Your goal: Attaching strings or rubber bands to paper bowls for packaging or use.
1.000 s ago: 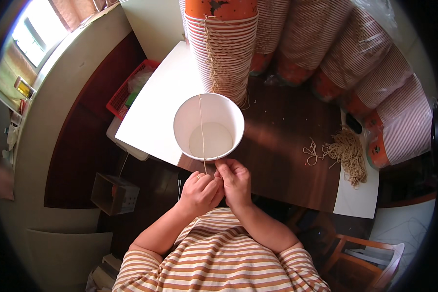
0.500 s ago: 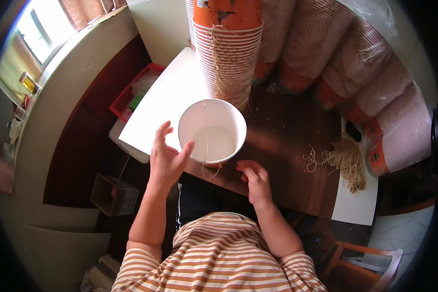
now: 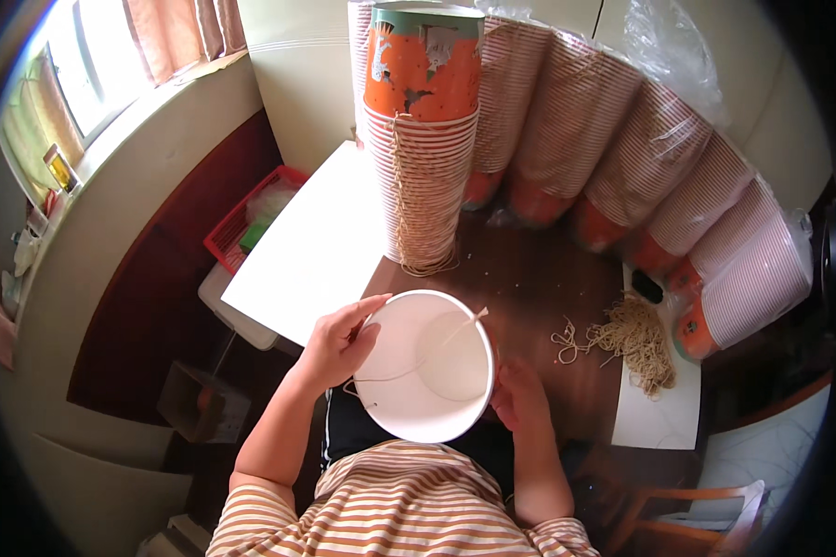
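Observation:
A white-lined paper bucket (image 3: pixel 450 367) is tilted with its mouth toward me, close to my body at the table's near edge. A thin beige cord (image 3: pixel 395 379) crosses its mouth, with a knot at the upper right rim and a loose loop by the lower left. My left hand (image 3: pixel 336 345) grips the left rim, its fingers closed along the edge. On the right, my right hand (image 3: pixel 520 395) is against the outer wall, its fingers partly hidden behind the bucket. Beyond it stands a tall stack of nested orange-and-green buckets (image 3: pixel 422 176), upside down, with corded handles hanging down the side.
Plastic-wrapped bucket stacks (image 3: pixel 567 125) line the back and right of the brown table (image 3: pixel 520 297). A heap of beige cords (image 3: pixel 636 339) and a dark object (image 3: pixel 646 286) lie at right. A white board (image 3: pixel 297 251) and a red basket (image 3: pixel 235 223) are at left.
The bucket has come nearer me and turned, so its cord now runs across at a slant. Both hands, apart from it before, are now on it. The view has shifted.

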Motion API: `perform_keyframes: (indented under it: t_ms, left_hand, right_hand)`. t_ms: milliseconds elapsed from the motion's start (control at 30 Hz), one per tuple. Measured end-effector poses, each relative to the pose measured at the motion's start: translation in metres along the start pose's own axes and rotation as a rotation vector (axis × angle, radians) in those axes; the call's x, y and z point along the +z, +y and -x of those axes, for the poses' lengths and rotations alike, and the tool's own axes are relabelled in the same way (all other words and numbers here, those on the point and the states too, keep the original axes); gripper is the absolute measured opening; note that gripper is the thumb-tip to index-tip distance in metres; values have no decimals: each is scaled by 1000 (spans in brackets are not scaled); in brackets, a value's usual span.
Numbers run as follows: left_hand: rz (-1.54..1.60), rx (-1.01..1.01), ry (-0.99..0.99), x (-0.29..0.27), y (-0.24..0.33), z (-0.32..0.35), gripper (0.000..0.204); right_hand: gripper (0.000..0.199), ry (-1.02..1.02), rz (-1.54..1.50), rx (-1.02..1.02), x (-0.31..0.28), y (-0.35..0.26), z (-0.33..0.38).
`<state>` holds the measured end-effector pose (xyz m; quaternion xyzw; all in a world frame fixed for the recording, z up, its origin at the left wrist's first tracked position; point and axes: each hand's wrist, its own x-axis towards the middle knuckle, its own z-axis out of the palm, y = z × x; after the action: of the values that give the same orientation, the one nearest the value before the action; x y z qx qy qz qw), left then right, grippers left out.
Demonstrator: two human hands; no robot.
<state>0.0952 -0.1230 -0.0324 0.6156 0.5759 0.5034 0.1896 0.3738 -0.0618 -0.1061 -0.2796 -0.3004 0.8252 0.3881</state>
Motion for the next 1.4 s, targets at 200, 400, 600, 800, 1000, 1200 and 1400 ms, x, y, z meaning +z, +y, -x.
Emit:
perform_keyframes:
  t_ms: [200, 400, 600, 800, 1000, 1200, 1400]
  left_hand:
    - [-327, 471, -3, 19, 25, 5, 52]
    - [-149, 251, -338, 29, 19, 8, 28]
    - [-138, 546, 23, 47, 36, 32, 24]
    - [-243, 560, -123, 97, 20, 62, 32]
    - [-170, 629, 145, 54, 37, 45, 10]
    - [250, 43, 73, 41, 67, -11, 24]
    - [383, -206, 23, 59, 58, -16, 17]
  right_hand:
    - [16, 115, -59, -177, -5, 4, 17]
    - [14, 297, 129, -345, 1, 1, 25]
    - [18, 413, 204, -678, -13, 14, 18]
    - [18, 267, -90, -595, 23, 13, 21]
    - [17, 214, 53, -632, -2, 26, 20]
    - [19, 385, 472, -857, 18, 34, 22]
    - [21, 320, 540, -984, 27, 34, 20]
